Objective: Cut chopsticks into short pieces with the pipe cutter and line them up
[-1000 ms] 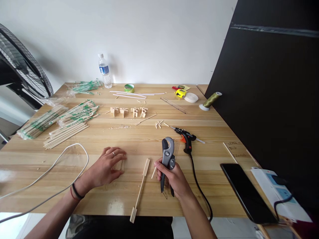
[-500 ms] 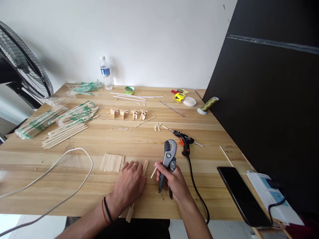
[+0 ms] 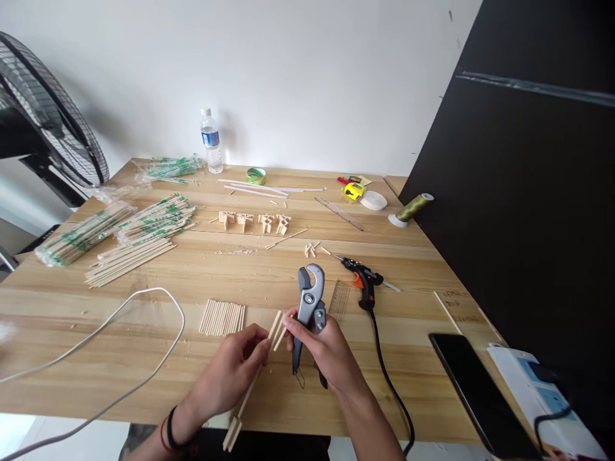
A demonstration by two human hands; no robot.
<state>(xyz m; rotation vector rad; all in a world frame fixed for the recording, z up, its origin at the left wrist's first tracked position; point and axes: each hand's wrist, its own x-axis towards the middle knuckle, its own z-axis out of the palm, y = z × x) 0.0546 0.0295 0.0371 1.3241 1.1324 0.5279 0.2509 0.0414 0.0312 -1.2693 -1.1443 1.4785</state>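
You have your hands near the front edge of the table (image 3: 269,275), and the lower end of the long stick (image 3: 249,394) shows past that edge. Wood lies open between your left forearm and the white cable (image 3: 163,289), and ahead of your hands up to the small wooden frames (image 3: 254,221). On your right, room is tighter: the glue gun (image 3: 366,282) and its cord lie just beyond your wrist, with the phone (image 3: 480,390) farther out. The row of short sticks (image 3: 222,318) sits just ahead of your left hand (image 3: 235,365).

Your left thumb and fingers close on the long stick below its upper bundled end. Your right hand (image 3: 324,355) grasps the grey cutter (image 3: 310,299), its head pointing away from you, while your thumb and forefinger pinch a short stick (image 3: 280,339) beside that bundled end; your other right fingers are mostly hidden.
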